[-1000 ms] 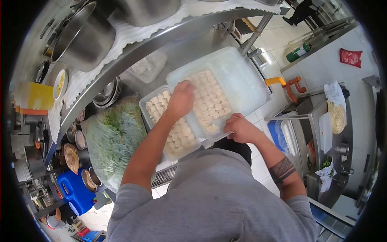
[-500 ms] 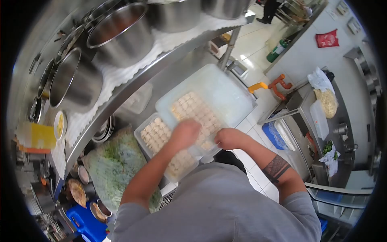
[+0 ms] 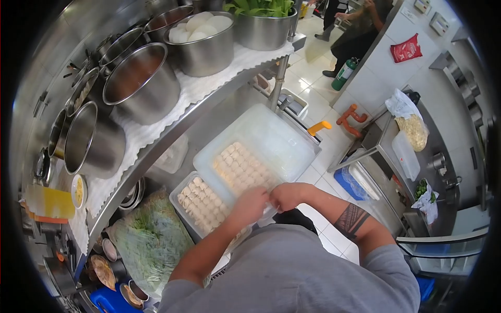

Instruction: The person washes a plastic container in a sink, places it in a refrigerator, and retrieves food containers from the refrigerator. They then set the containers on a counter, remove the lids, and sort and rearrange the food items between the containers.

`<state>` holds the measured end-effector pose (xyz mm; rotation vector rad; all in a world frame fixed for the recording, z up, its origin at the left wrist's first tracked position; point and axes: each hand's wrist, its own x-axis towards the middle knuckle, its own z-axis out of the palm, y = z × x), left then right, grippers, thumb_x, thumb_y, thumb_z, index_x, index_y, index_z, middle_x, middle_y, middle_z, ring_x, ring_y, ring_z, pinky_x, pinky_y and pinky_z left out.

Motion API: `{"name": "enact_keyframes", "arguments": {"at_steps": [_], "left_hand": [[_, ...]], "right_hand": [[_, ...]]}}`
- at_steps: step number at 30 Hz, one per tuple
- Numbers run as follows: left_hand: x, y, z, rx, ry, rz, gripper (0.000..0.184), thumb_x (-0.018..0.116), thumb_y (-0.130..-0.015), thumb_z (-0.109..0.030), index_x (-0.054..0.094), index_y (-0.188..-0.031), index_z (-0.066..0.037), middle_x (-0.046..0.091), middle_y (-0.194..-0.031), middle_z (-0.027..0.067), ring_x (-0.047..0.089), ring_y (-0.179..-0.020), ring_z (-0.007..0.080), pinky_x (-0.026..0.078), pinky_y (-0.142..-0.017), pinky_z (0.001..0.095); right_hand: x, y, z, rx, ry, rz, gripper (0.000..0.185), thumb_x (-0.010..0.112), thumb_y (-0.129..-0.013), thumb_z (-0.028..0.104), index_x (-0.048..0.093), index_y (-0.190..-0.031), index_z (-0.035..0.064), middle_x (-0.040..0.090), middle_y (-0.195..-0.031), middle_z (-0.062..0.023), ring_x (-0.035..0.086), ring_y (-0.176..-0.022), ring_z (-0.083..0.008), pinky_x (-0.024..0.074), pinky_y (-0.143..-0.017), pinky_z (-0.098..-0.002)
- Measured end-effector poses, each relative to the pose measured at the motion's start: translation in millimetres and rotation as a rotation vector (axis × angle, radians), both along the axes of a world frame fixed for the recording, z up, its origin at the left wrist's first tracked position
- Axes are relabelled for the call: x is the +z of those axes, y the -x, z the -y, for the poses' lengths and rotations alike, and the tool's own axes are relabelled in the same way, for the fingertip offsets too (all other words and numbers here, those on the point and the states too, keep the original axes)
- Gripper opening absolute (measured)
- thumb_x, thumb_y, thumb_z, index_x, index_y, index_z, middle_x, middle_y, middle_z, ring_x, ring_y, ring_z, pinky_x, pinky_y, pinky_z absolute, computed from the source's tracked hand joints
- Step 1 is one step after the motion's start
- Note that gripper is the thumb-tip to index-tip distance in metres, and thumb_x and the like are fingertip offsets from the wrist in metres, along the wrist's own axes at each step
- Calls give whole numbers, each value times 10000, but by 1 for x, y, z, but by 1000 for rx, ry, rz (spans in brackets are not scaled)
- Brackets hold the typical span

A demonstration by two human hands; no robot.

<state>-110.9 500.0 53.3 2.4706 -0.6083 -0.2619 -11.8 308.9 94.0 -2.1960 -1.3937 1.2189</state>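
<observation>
My left hand (image 3: 252,202) is closed over the near end of rows of small pale dumplings (image 3: 245,166) on a white cutting board (image 3: 284,138). Close beside it, at the near edge of those rows, my right hand (image 3: 286,196) is closed with its fingers pinched. What either hand holds is too small or hidden to make out. A clear plastic container (image 3: 177,194) to the left of the board holds more dumplings (image 3: 201,201); my left forearm covers part of it.
Steel pots (image 3: 143,83) line a cloth-covered shelf (image 3: 188,94) above left. Below it lies a plastic bag of greens (image 3: 148,240). A yellow handle (image 3: 319,128) juts past the board's right end. A co-worker (image 3: 360,36) stands at the back.
My left hand has moved right and nearer to me, now close beside my right hand. The camera view has shifted, showing more of the shelf and the co-worker.
</observation>
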Motion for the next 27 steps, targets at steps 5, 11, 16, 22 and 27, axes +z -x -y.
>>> {"name": "enact_keyframes", "arguments": {"at_steps": [5,11,16,22,27], "left_hand": [[42,9,5,106,223,31,206,756,-834,-195,726,-1011,-92,655,-975,149,623,-966,373,485,-842,485],[19,12,0,16,109,12,163,745,-853,-204,748,-974,-95,639,-944,140,603,-958,359,463,-827,474],[16,10,-2,-24,108,63,167,718,-846,-156,741,-990,-76,626,-964,148,592,-968,357,464,-842,463],[8,7,2,62,45,94,120,665,-832,-73,668,-948,-42,600,-1019,160,594,-990,369,486,-876,470],[8,22,8,263,145,77,66,662,-836,-57,632,-888,-30,582,-1004,151,601,-996,374,497,-861,471]], "right_hand": [[5,-5,3,72,-58,-20,123,680,-765,102,728,-846,22,701,-808,-185,679,-814,-376,517,-746,-461],[19,-4,-2,94,68,-4,148,705,-812,140,733,-912,36,721,-887,-166,676,-852,-368,526,-799,-457],[2,20,10,-6,-101,179,158,670,-872,167,753,-934,48,721,-988,-168,666,-963,-372,517,-907,-470],[0,10,10,90,108,199,198,700,-787,139,761,-954,51,717,-992,-165,666,-995,-380,525,-906,-461],[-24,-2,16,96,-63,69,245,718,-664,58,745,-907,39,709,-918,-151,681,-897,-370,538,-792,-433]]}}
